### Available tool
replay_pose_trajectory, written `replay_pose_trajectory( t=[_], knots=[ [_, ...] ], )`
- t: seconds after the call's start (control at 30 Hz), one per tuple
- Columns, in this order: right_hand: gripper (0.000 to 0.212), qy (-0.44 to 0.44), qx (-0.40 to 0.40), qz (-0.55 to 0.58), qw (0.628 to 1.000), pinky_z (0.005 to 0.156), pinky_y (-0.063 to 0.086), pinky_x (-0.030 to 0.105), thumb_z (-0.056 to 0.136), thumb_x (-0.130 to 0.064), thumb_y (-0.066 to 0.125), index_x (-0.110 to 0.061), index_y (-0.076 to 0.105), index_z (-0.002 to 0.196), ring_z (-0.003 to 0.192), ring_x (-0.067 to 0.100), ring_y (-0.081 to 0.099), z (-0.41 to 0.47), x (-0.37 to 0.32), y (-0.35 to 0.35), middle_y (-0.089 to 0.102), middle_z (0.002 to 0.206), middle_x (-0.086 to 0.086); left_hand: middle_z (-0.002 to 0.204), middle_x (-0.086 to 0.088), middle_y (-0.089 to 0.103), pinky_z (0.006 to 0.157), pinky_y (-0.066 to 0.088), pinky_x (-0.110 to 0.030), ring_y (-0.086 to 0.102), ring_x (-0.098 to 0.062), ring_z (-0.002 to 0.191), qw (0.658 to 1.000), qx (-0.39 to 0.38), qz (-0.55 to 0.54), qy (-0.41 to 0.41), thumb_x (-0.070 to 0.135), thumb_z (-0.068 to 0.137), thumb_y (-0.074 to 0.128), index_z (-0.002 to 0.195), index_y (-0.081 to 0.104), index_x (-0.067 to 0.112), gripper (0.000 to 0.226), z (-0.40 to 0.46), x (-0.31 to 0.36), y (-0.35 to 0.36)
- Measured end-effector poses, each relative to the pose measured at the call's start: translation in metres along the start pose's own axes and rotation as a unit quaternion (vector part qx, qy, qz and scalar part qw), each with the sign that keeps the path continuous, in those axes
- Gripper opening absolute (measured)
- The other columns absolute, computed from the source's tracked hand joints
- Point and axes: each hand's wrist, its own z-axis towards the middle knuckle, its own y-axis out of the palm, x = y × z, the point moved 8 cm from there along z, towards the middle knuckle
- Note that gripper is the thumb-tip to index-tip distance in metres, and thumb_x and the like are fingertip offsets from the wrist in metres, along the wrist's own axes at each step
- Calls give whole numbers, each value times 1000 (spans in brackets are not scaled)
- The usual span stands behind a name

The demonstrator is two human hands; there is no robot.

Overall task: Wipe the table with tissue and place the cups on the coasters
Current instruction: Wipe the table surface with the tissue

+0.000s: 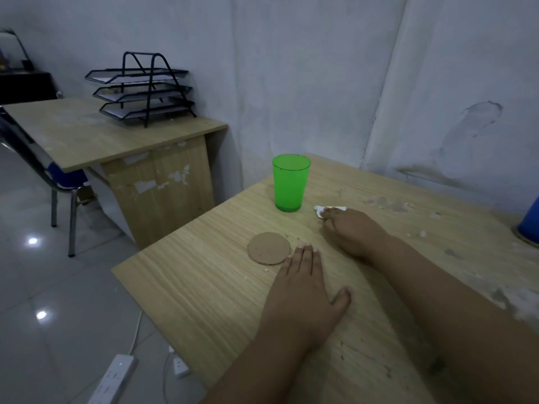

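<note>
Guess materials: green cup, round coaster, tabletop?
Green cup: likely translucent plastic, glossy; light passes through its wall. Round coaster: looks like brown cardboard or pressed fibre, matte, with a slightly ragged edge. Tabletop: probably wood-grain laminate over board, low sheen; the printed grain is chipped and worn near the right side.

No legible text, label, brand, number or sign anywhere in the head view. Green cup (pixel 291 183), round coaster (pixel 269 248) and wooden table (pixel 204 287) carry no visible print; the white tissue (pixel 331 209) under the right hand (pixel 354 233) is blank where it shows. Papers in the black wire letter tray (pixel 143 91) and the power strip (pixel 115 377) on the floor are too small and dim to read.
</note>
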Motion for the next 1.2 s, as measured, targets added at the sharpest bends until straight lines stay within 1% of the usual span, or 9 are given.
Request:
replay_pose_trajectory(
  t=[0.23, 0.5, 0.6, 0.7, 0.77, 0.83, 0.93, 1.1, 1.2],
  knots=[
    [42, -30, 66, -17, 997, 105, 34, 22, 92, -15, 44, -22, 53, 132, 128, 15, 48, -29, -19, -6, 50, 140, -2, 160, -7, 0, 118, -6, -31, -5, -14, 146, 1000, -8, -4, -1, 64, 90, 22, 151, 4, 9, 84, 1, 0, 2],
    [38, -6, 52, -36, 998, 100, 40, 28, 94, -19, 46, -25, 54, 131, 120, 19, 55, -40, -26, -5, 55, 134, 6, 160, -8, 3, 118, -4, -31, -3, -14, 147, 1000, -17, -12, -5, 63, 90, 24, 151, 6, 8, 83, 1, 1, 1],
    [29, 41, 153, 67, 985, 77, 44, 20, 86, -10, 54, -16, 70, 110, 97, 23, 66, -48, -22, -24, 70, 110, 10, 160, -8, 5, 117, -4, -30, -1, -14, 147, 1000, -11, -27, -4, 61, 91, 26, 151, 9, 7, 82, 1, 1, -3],
    [22, 154, 218, 311, 912, 60, 40, 19, 78, 1, 58, -9, 77, 84, 67, 15, 59, -60, 8, -31, 73, 77, 12, 159, -9, 13, 116, 1, -27, 7, -15, 146, 998, 11, -56, 2, 51, 95, 32, 150, 14, 6, 73, 1, 2, -10],
    [17, 215, 204, 505, 811, 61, 47, 26, 78, 4, 59, -2, 74, 75, 61, 16, 57, -69, 19, -15, 67, 63, 9, 158, -9, 19, 116, 8, -27, 14, -15, 145, 996, 31, -83, 5, 44, 96, 35, 149, 17, 7, 67, 1, 1, -15],
    [20, 246, 186, 647, 697, 56, 53, 22, 81, 8, 57, -2, 72, 72, 53, 14, 56, -77, 18, 2, 64, 57, 6, 155, -8, 27, 114, 16, -26, 23, -16, 142, 990, 57, -131, 4, 36, 96, 39, 148, 23, 8, 61, 0, -1, -22],
    [20, 231, 155, 747, 604, 54, 55, 18, 84, 9, 53, -1, 68, 75, 54, 14, 58, -91, 11, 10, 66, 64, 9, 146, -5, 44, 104, 28, -19, 40, -13, 132, 967, 109, -229, -9, 26, 97, 42, 144, 35, 13, 50, -2, -8, -34],
    [16, 208, 117, 766, 597, 54, 56, 18, 84, 10, 51, 5, 66, 88, 54, 12, 62, -108, -1, 9, 70, 68, 10, 112, 5, 69, 80, 41, -5, 61, -1, 96, 902, 170, -391, -63, 21, 95, 51, 127, 59, 20, 33, -6, -28, -43],
    [18, 193, 105, 762, 609, 52, 56, 20, 83, 12, 51, 4, 66, 79, 55, 17, 66, -117, -11, 9, 71, 68, 14, 95, 9, 72, 67, 48, -12, 65, -1, 78, 875, 142, -458, -73, 21, 93, 57, 118, 65, 23, 27, -6, -29, -39]
  ],
)
